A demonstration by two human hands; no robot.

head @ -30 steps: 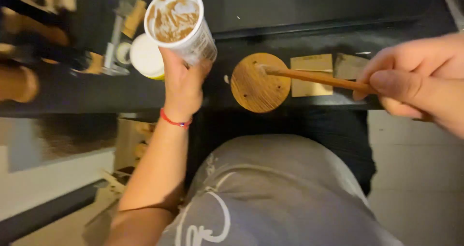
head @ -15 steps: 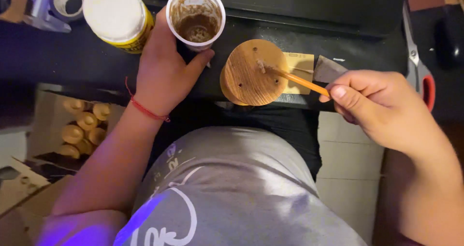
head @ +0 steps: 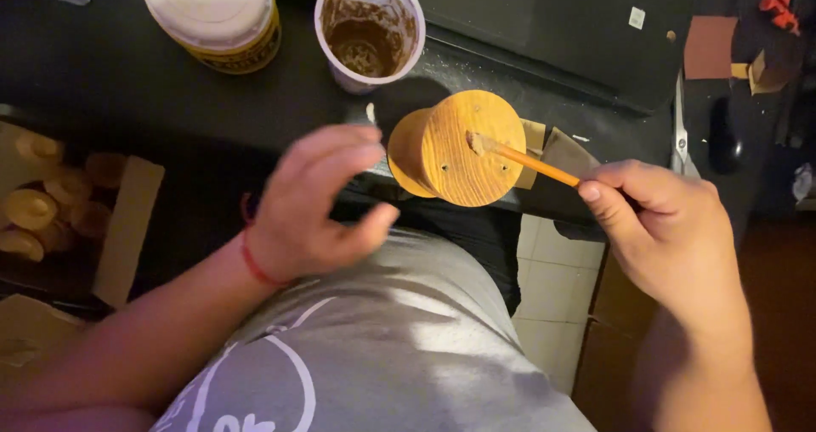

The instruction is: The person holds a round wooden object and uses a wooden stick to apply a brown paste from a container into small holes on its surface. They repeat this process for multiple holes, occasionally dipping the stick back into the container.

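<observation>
Wood cylinder (head: 463, 147): grainy, stained, semi-gloss. Stick (head: 531, 162): wood. Cup (head: 370, 26): smeared plastic. Worktop (head: 127, 84): matt black.

Black workbench (head: 127, 75), dusty near front edge. On it: white-lidded yellow jar (head: 212, 16) top left, white cup (head: 370, 28) w/ brown residue just right of it, round wooden cylinder (head: 455, 147) at front edge, scissors (head: 682, 135) & brown sandpaper square (head: 710, 48) far right.
</observation>
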